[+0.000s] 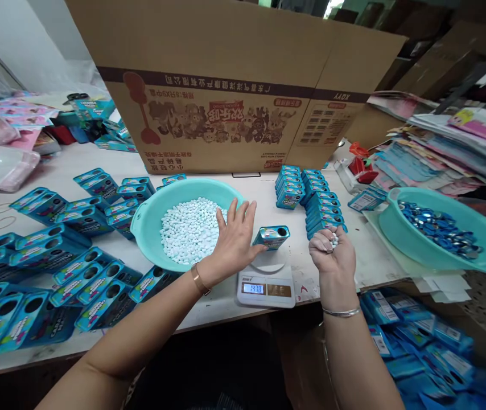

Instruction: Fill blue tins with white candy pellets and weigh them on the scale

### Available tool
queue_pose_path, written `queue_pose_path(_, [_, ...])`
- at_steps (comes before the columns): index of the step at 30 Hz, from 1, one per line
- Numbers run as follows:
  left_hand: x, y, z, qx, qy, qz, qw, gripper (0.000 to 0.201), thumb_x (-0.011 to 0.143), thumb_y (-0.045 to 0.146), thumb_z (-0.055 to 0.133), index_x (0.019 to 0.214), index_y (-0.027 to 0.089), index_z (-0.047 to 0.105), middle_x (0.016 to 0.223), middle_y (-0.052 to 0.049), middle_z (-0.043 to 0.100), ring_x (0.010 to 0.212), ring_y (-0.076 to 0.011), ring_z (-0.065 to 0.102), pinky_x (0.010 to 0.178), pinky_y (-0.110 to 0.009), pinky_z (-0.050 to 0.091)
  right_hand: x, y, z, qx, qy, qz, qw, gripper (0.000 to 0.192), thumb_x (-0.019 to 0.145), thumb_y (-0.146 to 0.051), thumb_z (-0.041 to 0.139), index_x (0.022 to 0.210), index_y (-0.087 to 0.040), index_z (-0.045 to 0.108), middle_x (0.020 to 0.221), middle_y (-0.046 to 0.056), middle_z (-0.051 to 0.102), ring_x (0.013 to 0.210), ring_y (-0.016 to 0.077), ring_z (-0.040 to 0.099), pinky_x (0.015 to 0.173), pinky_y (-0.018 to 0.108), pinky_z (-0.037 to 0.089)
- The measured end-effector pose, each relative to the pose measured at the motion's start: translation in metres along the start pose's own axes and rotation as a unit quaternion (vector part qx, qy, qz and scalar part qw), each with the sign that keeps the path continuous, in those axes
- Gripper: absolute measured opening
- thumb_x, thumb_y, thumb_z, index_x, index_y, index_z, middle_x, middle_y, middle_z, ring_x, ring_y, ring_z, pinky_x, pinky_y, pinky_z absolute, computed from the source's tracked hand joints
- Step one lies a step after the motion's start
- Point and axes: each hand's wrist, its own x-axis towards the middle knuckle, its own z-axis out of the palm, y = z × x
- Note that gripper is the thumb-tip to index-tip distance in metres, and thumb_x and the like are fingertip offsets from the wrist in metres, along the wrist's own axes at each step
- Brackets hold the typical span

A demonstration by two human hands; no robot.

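A small blue tin (272, 237) with a round hole in its top rests on a white digital scale (266, 281) whose display is lit. My left hand (234, 234) is spread flat, fingers apart, over the right rim of a teal basin (149, 213) full of small white candies (189, 229); its thumb touches the tin's left side. My right hand (330, 251) is closed around a handful of white candies just right of the scale.
Many open blue tins (46, 256) lie at left. Stacked blue tins (311, 196) stand behind the scale. A second teal basin (477, 250) at right holds blue lids (437, 225). A big printed carton (234, 85) stands behind. More blue boxes (417, 341) lie lower right.
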Motion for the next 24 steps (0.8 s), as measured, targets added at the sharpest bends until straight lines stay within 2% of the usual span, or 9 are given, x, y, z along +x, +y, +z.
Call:
queue_pose_path(6, [0.011, 0.009, 0.006, -0.005, -0.019, -0.002, 1.0, 0.084, 0.08, 0.038, 0.071, 0.147, 0.018, 0.025, 0.149, -0.02, 0.038, 0.146, -0.0428, 0.015, 0.111, -0.074, 0.008, 0.006, 0.008, 0.027, -0.017, 0.031, -0.022, 0.999, 0.034, 0.102, -0.031, 0.037, 0.071, -0.019, 0.042, 0.049, -0.011, 0.033, 0.032, 0.0022, 0.028, 0.032, 0.012, 0.025])
queue_pose_path(10, [0.022, 0.015, 0.015, 0.001, -0.038, -0.004, 0.999, 0.082, 0.077, 0.041, 0.074, 0.144, 0.017, 0.033, 0.142, -0.019, 0.046, 0.145, -0.0429, 0.017, 0.112, -0.073, 0.009, 0.014, 0.019, 0.042, -0.074, 0.024, -0.046, 0.996, 0.031, 0.097, -0.038, 0.05, 0.072, -0.02, 0.043, 0.049, -0.012, 0.032, 0.032, 0.0021, 0.026, 0.032, 0.012, 0.024])
queue_pose_path(14, [0.033, 0.021, 0.03, 0.009, -0.042, -0.002, 0.999, 0.069, 0.075, 0.046, 0.075, 0.131, 0.017, 0.049, 0.129, -0.017, 0.057, 0.141, -0.0424, 0.026, 0.111, -0.073, 0.01, 0.024, 0.035, 0.052, -0.133, 0.019, -0.098, 0.986, 0.035, 0.089, -0.047, 0.061, 0.073, -0.02, 0.046, 0.051, -0.012, 0.034, 0.036, 0.0025, 0.028, 0.035, 0.013, 0.027])
queue_pose_path(20, [0.045, 0.026, 0.049, 0.014, -0.027, 0.01, 0.999, 0.033, 0.082, 0.047, 0.067, 0.101, 0.02, 0.067, 0.106, -0.01, 0.068, 0.12, -0.0336, 0.05, 0.112, -0.068, 0.013, 0.029, 0.054, 0.06, -0.186, 0.018, -0.167, 0.968, 0.037, 0.085, -0.05, 0.064, 0.071, -0.019, 0.05, 0.052, -0.01, 0.037, 0.042, 0.0036, 0.035, 0.044, 0.016, 0.038])
queue_pose_path(24, [0.047, 0.025, 0.055, 0.012, -0.016, 0.008, 1.0, 0.031, 0.083, 0.045, 0.066, 0.098, 0.019, 0.07, 0.1, -0.009, 0.068, 0.109, -0.0318, 0.055, 0.111, -0.068, 0.016, 0.029, 0.057, 0.06, -0.198, 0.003, -0.184, 0.963, 0.038, 0.084, -0.048, 0.066, 0.068, -0.019, 0.049, 0.052, -0.01, 0.036, 0.042, 0.0035, 0.033, 0.043, 0.016, 0.034])
